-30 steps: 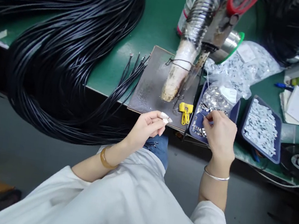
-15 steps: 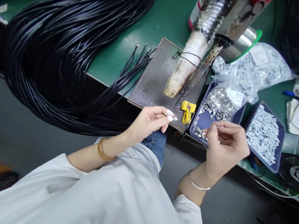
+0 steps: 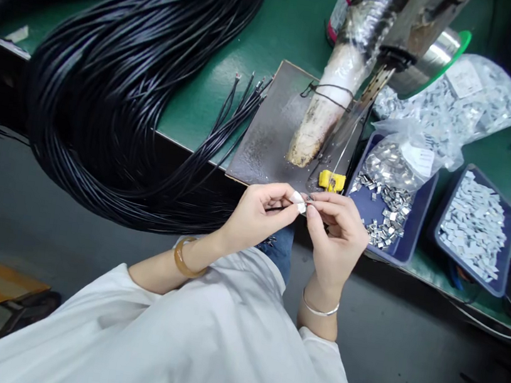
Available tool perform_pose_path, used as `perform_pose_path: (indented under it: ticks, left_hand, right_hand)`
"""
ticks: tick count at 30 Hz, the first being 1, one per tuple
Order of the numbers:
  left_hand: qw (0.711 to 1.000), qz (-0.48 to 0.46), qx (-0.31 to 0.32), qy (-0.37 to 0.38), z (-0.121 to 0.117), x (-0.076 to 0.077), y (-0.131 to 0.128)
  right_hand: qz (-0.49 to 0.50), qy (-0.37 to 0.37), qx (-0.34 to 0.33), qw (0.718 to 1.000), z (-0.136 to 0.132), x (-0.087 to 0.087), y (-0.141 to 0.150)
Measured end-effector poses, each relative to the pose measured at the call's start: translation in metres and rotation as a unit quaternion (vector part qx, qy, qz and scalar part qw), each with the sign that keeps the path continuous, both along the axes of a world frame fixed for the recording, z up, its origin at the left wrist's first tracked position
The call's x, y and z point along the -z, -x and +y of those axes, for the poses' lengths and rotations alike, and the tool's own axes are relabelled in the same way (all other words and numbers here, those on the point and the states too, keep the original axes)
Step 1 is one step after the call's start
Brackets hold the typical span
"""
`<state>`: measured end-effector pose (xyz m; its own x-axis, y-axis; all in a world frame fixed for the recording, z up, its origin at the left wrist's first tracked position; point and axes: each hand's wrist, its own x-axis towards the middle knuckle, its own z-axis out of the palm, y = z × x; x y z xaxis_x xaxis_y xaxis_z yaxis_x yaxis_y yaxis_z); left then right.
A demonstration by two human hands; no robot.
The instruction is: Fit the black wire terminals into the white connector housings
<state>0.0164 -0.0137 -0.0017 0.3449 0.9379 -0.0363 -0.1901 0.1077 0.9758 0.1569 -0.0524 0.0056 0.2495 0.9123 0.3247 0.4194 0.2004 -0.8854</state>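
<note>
- White wraps [image 3: 299, 200] cover fingertips of the left hand [image 3: 259, 214], its grip closed in a pinch on a thin black cable [image 3: 276, 209].
- Right hand [image 3: 337, 236]: grip drawn together, thumb and fingertips clamped on a small piece [image 3: 310, 199], too small to make out, at the cable's end, where both hands meet.
- Just beyond lies a yellow tool [image 3: 332, 181]; metal clips [image 3: 389, 218] fill part of the blue tray [image 3: 370, 206] rightward.
</note>
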Motion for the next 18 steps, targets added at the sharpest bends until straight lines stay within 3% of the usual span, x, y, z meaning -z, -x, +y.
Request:
perform_pose_path:
  ticks: [6,9,11,14,16,18]
  left_hand:
    - [0.964,0.148,-0.064,-0.211,-0.006,0.009,0.003]
    - [0.958,0.16,-0.063,-0.231,-0.007,0.009,0.003]
    - [0.974,0.133,-0.037,-0.18,-0.008,0.007,0.003]
    - [0.999,0.005,0.048,-0.007,-0.007,0.003,0.003]
    - [0.989,-0.076,0.094,0.091,-0.005,-0.001,0.004]
    - [0.98,-0.107,0.111,0.128,-0.001,-0.004,0.005]
  right_hand:
    - [-0.024,0.008,0.012,1.0,-0.001,0.0,0.003]
    - [0.012,0.017,0.007,1.0,-0.001,0.002,0.004]
    - [0.036,0.021,0.004,0.999,-0.001,0.004,0.006]
    - [0.036,-0.007,0.013,0.999,-0.001,0.005,0.008]
    - [0.029,-0.033,0.02,0.999,-0.001,0.005,0.009]
    - [0.038,-0.028,0.015,0.999,-0.001,0.005,0.009]
